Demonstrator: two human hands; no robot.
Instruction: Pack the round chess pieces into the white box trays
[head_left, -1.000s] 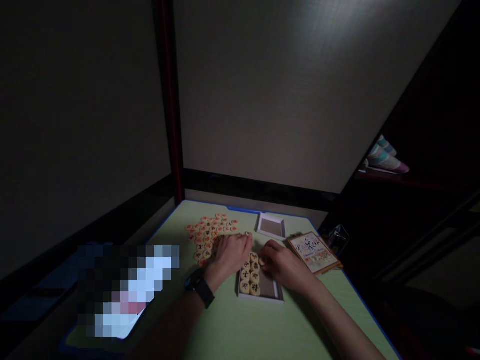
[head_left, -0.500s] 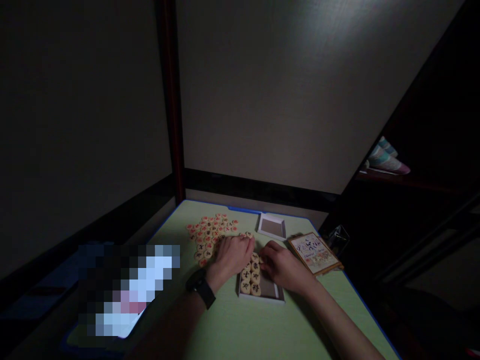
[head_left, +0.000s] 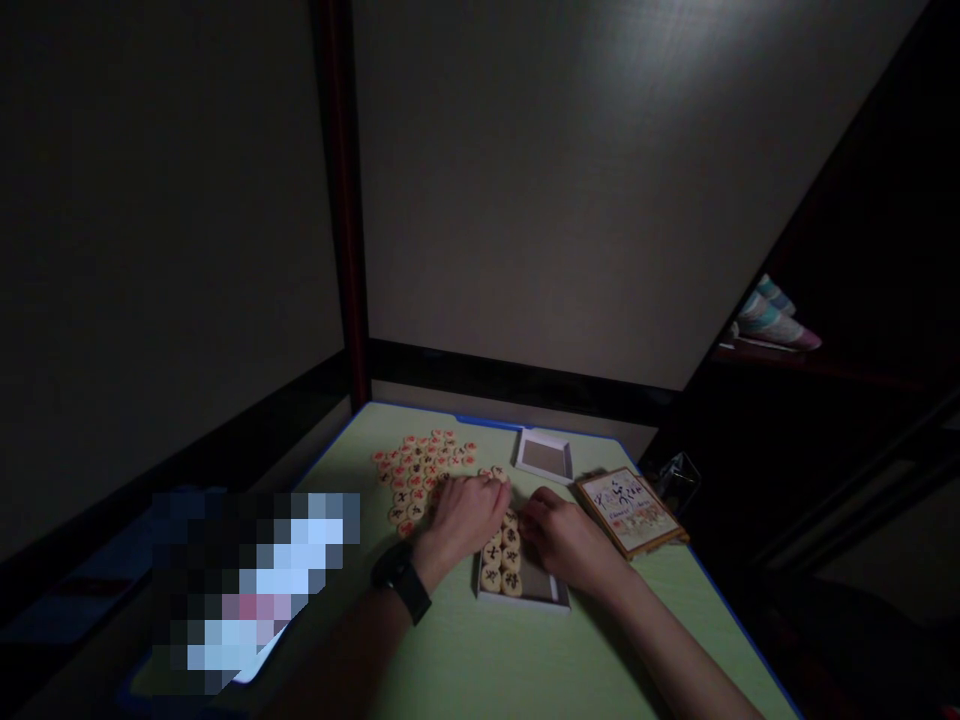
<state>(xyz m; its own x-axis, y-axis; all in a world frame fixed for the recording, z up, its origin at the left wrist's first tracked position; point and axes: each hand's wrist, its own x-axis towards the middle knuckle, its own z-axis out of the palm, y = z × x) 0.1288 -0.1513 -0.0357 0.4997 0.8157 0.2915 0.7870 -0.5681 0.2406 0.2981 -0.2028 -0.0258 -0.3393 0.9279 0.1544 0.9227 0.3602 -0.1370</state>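
A: Two hands on the green counter (head_left: pixel 465 660) — left hand (head_left: pixel 461 515) with fingers curled down on the loose discs (head_left: pixel 424 465), too many to count.

B: Right hand (head_left: pixel 562 535) loosely bent at the near white tray (head_left: pixel 551 598); whether it pinches a piece, I can't tell.

A: Six pale, dark-marked pieces (head_left: pixel 501 560) show there in two rows.

B: A second, bare tray (head_left: pixel 544 455) lies beyond, the printed lid (head_left: pixel 630 510) right, one wristwatch (head_left: pixel 401 580).
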